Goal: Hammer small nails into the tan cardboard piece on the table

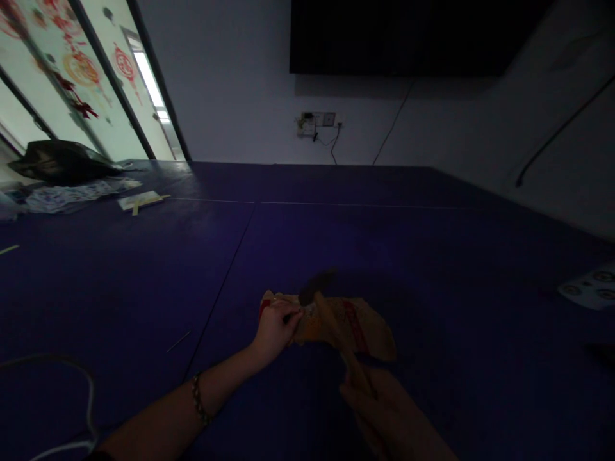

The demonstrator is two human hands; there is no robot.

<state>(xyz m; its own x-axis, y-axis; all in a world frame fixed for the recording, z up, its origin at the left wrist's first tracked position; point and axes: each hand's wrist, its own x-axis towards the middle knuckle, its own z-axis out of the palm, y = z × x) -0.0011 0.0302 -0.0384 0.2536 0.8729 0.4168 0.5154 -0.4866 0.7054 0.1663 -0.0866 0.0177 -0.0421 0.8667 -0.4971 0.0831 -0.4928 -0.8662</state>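
Hands [384,403] touch tool [336,330] and packet [377,333], well apart from the surface's far edge [273,166].

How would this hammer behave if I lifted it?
The hammer may feel top-heavy, since its dark head sits at the far end of the handle. It should stay stiff, as the handle in your right hand looks wooden.

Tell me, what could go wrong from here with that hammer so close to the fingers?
The head of the hammer, held in the right hand, is near the left hand, so a stray blow might catch its fingers. The dim light could make aiming harder. The brown piece might shift, as the left hand is at only one end.
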